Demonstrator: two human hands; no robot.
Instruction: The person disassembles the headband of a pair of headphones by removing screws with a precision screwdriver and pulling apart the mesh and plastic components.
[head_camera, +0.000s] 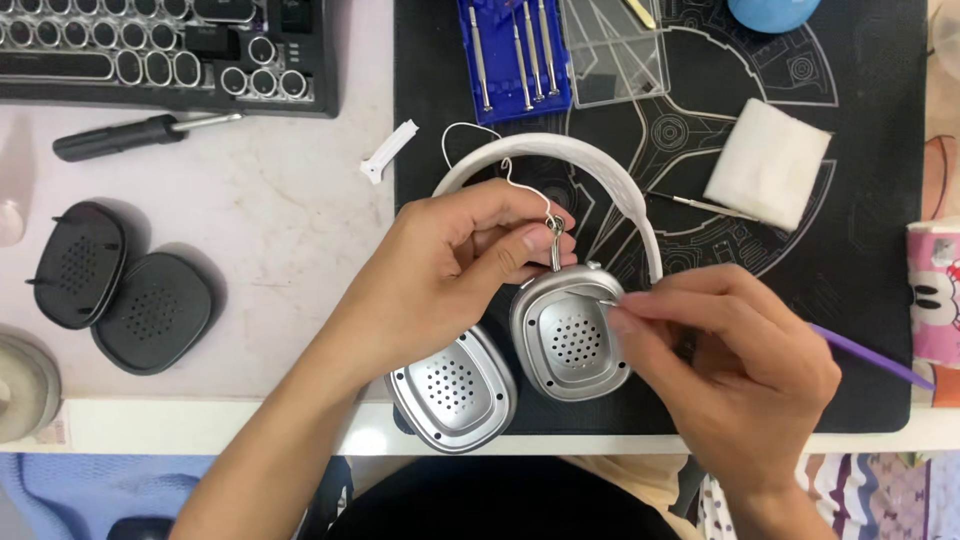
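Note:
White over-ear headphones lie on a black mat (870, 200), their headband (560, 150) arching away from me. Both silver ear cups face up with the pads off: one (452, 388) near the table edge, the other (570, 338) in the middle. My left hand (450, 265) pinches the metal arm joint above the middle cup, where a thin white wire (490, 150) loops out. My right hand (730, 370) holds a thin metal tool against the upper rim of the middle cup. A purple stick (870, 358) shows past that hand.
Two black ear pads (120, 290) lie at the left. A black screwdriver (120, 135) and keyboard (170, 50) sit at top left. A blue precision screwdriver set (512, 55), clear lid (615, 50), white cloth (768, 160), loose thin tool (700, 205) and white plastic piece (390, 150) lie farther back.

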